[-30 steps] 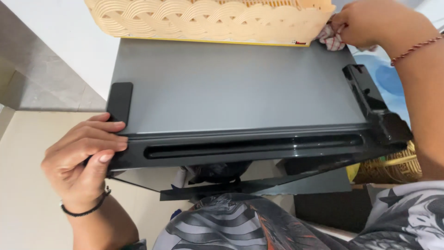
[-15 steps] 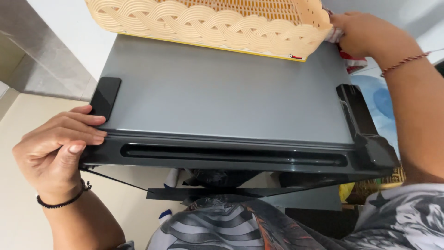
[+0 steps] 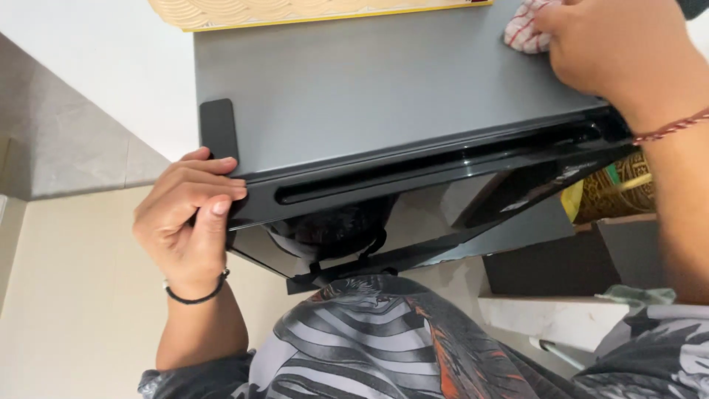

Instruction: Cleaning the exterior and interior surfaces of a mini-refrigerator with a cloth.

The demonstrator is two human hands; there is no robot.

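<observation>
Two hands share my work: left hand point(image 3: 190, 225) closes its grip on the grey appliance point(image 3: 384, 103) edge, steadying it, while right hand point(image 3: 613, 55) presses a checked cloth point(image 3: 523, 33) flat.

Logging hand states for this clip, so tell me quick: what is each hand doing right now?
Left hand: closed, gripping the front corner of the grey appliance top.
Right hand: closed on a red-and-white checked cloth, pressed to that top.
</observation>
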